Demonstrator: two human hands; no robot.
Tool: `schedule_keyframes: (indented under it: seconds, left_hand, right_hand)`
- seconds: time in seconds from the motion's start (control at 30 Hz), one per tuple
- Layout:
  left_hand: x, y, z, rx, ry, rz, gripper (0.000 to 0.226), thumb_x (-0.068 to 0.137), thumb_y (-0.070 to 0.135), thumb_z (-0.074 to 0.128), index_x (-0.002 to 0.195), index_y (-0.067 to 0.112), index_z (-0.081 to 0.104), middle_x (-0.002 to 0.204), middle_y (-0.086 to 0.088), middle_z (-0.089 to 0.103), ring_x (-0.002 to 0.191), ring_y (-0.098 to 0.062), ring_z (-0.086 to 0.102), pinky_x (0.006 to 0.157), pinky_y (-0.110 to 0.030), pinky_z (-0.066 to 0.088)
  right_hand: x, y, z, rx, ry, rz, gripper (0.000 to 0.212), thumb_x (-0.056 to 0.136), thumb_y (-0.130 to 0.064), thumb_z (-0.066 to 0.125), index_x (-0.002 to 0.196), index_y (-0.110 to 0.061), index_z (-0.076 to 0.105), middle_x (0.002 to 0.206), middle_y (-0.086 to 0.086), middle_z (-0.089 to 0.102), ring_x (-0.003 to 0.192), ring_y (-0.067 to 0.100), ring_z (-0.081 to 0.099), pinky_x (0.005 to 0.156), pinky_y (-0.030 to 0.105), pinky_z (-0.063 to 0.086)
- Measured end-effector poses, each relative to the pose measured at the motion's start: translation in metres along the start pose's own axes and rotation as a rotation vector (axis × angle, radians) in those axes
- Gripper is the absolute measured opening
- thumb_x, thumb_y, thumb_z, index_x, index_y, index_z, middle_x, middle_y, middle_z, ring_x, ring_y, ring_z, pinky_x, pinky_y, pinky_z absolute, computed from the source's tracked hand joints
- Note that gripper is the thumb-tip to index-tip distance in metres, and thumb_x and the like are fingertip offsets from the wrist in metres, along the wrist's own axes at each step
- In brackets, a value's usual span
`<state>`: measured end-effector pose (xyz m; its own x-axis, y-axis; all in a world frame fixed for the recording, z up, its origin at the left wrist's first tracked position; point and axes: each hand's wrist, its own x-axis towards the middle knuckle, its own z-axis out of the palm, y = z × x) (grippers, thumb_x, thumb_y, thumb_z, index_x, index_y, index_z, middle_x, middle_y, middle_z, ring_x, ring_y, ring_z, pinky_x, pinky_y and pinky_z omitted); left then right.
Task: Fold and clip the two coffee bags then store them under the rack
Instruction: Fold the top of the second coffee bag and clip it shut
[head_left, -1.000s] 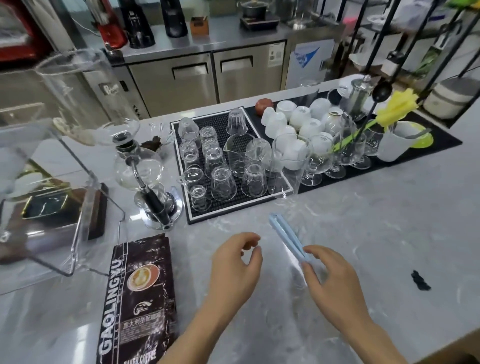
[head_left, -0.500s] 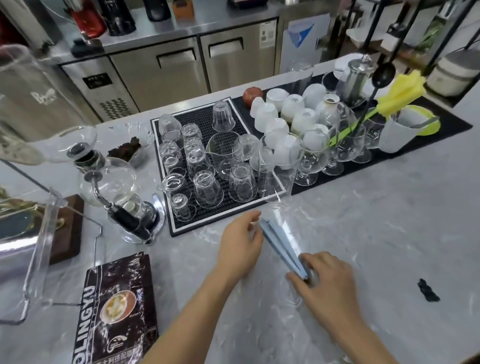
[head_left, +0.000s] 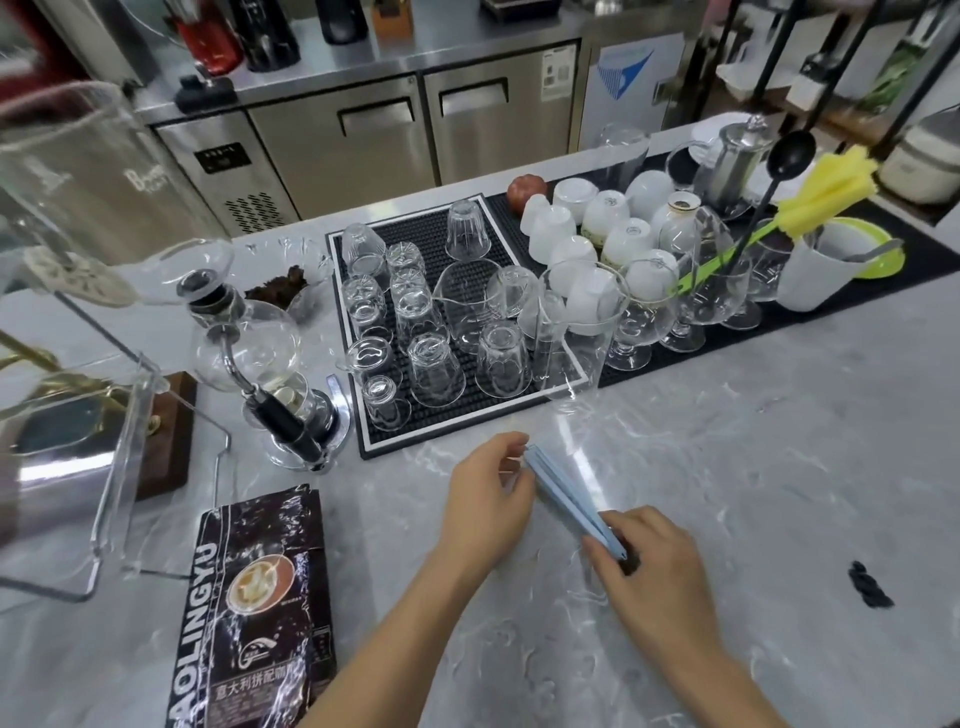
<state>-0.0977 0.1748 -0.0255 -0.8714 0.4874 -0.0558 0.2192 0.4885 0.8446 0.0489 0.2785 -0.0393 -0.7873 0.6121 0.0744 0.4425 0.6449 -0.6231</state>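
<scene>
Lower centre of frame: both hands work a long pale-blue sealing clip, lying diagonally above the grey marble bench. Left hand: fingers curled, pinching the clip's far tip. Right hand: fingers curled round the near, hinged end, something dark showing just under them; cannot tell what. The clip's two bars look nearly closed; whether latched, cannot tell.

Lower left: one black coffee bag lies flat on the bench, label up, top edge crumpled, not yet folded or clipped. Well apart from the hands. No second bag in view.

Left edge: a clear acrylic rack stands on the bench, just beside the bag.

Handling, my guess: clip is light, stiff plastic, springy at the hinge; best held at both ends to lever it open. Bag film looks glossy and slick, crinkly, fairly full; take it by the top corners, fold flat, then slide the clip across.

Behind: upturned glasses on a black drain mat, fragile, close to the left hand.
</scene>
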Motion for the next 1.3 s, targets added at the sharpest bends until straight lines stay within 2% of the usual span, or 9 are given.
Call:
schedule_keyframes:
  seconds: [0.13, 0.27, 0.33, 0.47, 0.57, 0.73, 0.87, 1.07, 1.3]
  left_hand:
    - [-0.018, -0.005, -0.017, -0.085, 0.061, -0.024, 0.03, 0.086, 0.007, 0.061, 0.114, 0.018, 0.065, 0.105, 0.006, 0.068, 0.091, -0.007, 0.066, 0.082, -0.023, 0.056]
    - [-0.037, -0.008, -0.04, -0.141, 0.14, -0.043, 0.03, 0.085, 0.003, 0.06, 0.111, 0.018, 0.067, 0.103, 0.009, 0.069, 0.089, -0.003, 0.067, 0.078, -0.013, 0.052]
    - [-0.045, -0.008, -0.049, -0.155, 0.172, -0.036, 0.028, 0.085, 0.002, 0.061, 0.106, 0.019, 0.067, 0.1, 0.01, 0.069, 0.088, -0.002, 0.067, 0.076, -0.009, 0.05]
    - [-0.063, -0.014, -0.069, -0.181, 0.23, -0.027, 0.025, 0.085, 0.0, 0.062, 0.104, 0.015, 0.068, 0.098, 0.005, 0.071, 0.088, -0.004, 0.068, 0.079, -0.014, 0.053]
    - [-0.075, -0.019, -0.083, -0.2, 0.268, -0.042, 0.024, 0.083, 0.0, 0.064, 0.102, 0.016, 0.068, 0.095, 0.004, 0.072, 0.086, -0.004, 0.069, 0.08, -0.017, 0.054]
    - [-0.096, -0.025, -0.106, -0.241, 0.279, -0.062, 0.027, 0.083, 0.001, 0.065, 0.098, 0.023, 0.067, 0.099, 0.005, 0.07, 0.088, -0.005, 0.069, 0.08, -0.021, 0.056]
    - [-0.113, -0.031, -0.126, -0.235, 0.3, -0.062, 0.027, 0.084, 0.001, 0.064, 0.101, 0.022, 0.066, 0.104, 0.005, 0.067, 0.092, -0.004, 0.067, 0.082, -0.022, 0.056]
    - [-0.131, -0.04, -0.156, -0.211, 0.341, -0.095, 0.028, 0.084, 0.001, 0.064, 0.101, 0.022, 0.069, 0.104, 0.008, 0.068, 0.094, -0.003, 0.067, 0.082, -0.019, 0.055]
    - [-0.146, -0.054, -0.183, -0.217, 0.385, -0.117, 0.023, 0.087, 0.004, 0.065, 0.098, 0.024, 0.07, 0.099, 0.01, 0.072, 0.09, -0.003, 0.068, 0.078, -0.02, 0.056]
  right_hand:
    - [-0.007, -0.011, -0.001, 0.125, -0.019, -0.007, 0.021, 0.08, -0.016, 0.074, 0.093, -0.031, 0.069, 0.084, -0.019, 0.059, 0.069, 0.007, 0.06, 0.058, 0.019, 0.048]
    - [-0.014, -0.03, -0.001, 0.31, -0.024, -0.003, 0.04, 0.078, -0.005, 0.075, 0.091, -0.041, 0.066, 0.088, -0.015, 0.068, 0.077, 0.009, 0.064, 0.057, 0.012, 0.048]
    - [-0.015, -0.04, -0.001, 0.396, -0.03, 0.015, 0.046, 0.076, -0.003, 0.076, 0.089, -0.045, 0.064, 0.093, -0.022, 0.068, 0.076, 0.008, 0.065, 0.058, 0.009, 0.048]
    - [-0.021, -0.056, 0.004, 0.516, -0.111, 0.049, 0.042, 0.076, -0.003, 0.077, 0.088, -0.042, 0.069, 0.091, -0.022, 0.071, 0.079, 0.006, 0.068, 0.067, 0.017, 0.054]
    - [-0.025, -0.065, 0.007, 0.572, -0.157, 0.053, 0.035, 0.077, -0.005, 0.077, 0.09, -0.037, 0.072, 0.089, -0.017, 0.074, 0.077, 0.008, 0.069, 0.067, 0.023, 0.056]
    - [-0.032, -0.087, 0.017, 0.687, -0.187, 0.078, 0.021, 0.085, -0.008, 0.07, 0.094, -0.027, 0.075, 0.086, -0.013, 0.075, 0.068, 0.003, 0.066, 0.062, 0.013, 0.05]
    - [-0.037, -0.106, 0.03, 0.764, -0.241, 0.098, 0.021, 0.087, -0.003, 0.067, 0.092, -0.021, 0.075, 0.076, -0.006, 0.074, 0.061, 0.006, 0.062, 0.06, 0.017, 0.052]
    - [-0.043, -0.13, 0.046, 0.853, -0.289, 0.142, 0.023, 0.087, 0.001, 0.064, 0.089, -0.02, 0.075, 0.083, 0.005, 0.076, 0.063, 0.014, 0.066, 0.062, 0.021, 0.056]
    - [-0.053, -0.155, 0.06, 0.833, -0.376, 0.128, 0.022, 0.088, -0.001, 0.064, 0.097, -0.02, 0.072, 0.084, 0.004, 0.074, 0.065, 0.014, 0.066, 0.065, 0.023, 0.057]
